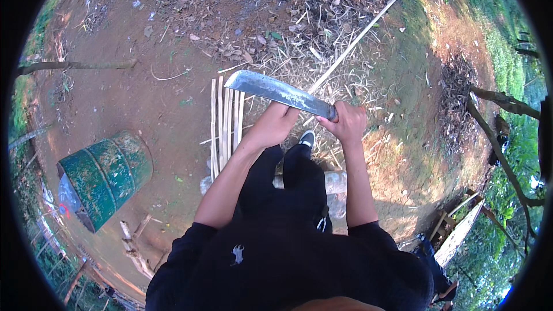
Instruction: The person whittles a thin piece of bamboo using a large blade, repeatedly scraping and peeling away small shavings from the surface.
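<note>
My right hand [349, 122] is closed round the handle of a machete [275, 88]. Its broad, worn steel blade points left and passes over my left hand [273, 124]. A long, pale bamboo strip [354, 44] runs from the far right down behind the blade, in line with my left hand. That hand is closed on the strip's near end, though the blade hides part of the fingers. Several similar pale strips [220, 126] lie side by side on the ground, left of my left hand.
Pale shavings [351, 75] and dry leaves [230, 43] litter the soil ahead. A rusty green drum [106, 170] lies at the left. A log [335, 182] lies by my legs. Branches [498, 132] stand at the right, and a cut branch [133, 247] lies near left.
</note>
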Tool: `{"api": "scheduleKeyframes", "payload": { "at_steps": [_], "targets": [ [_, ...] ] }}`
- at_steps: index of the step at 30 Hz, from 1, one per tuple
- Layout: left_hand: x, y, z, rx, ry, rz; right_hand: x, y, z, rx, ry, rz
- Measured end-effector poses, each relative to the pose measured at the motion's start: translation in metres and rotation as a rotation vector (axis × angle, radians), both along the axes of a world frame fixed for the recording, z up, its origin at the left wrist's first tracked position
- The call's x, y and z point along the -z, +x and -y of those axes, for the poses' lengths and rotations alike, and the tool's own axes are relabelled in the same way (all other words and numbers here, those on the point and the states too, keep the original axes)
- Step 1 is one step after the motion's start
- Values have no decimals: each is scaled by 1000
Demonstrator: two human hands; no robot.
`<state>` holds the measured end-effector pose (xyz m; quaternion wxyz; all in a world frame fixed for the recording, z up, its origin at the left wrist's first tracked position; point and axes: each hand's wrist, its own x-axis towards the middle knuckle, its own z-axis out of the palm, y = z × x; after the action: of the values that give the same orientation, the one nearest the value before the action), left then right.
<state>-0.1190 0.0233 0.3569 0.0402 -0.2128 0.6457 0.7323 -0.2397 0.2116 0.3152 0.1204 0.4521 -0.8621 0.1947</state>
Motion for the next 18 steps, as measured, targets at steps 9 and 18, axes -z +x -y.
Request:
{"api": "scheduleKeyframes", "payload": {
  "at_steps": [9,18],
  "targets": [
    [207,-41,15,199,285,148,260,-119,-4,554,-27,259],
    [384,-55,53,128,125,193,415,-160,-1,349,-451,312]
  ]
}}
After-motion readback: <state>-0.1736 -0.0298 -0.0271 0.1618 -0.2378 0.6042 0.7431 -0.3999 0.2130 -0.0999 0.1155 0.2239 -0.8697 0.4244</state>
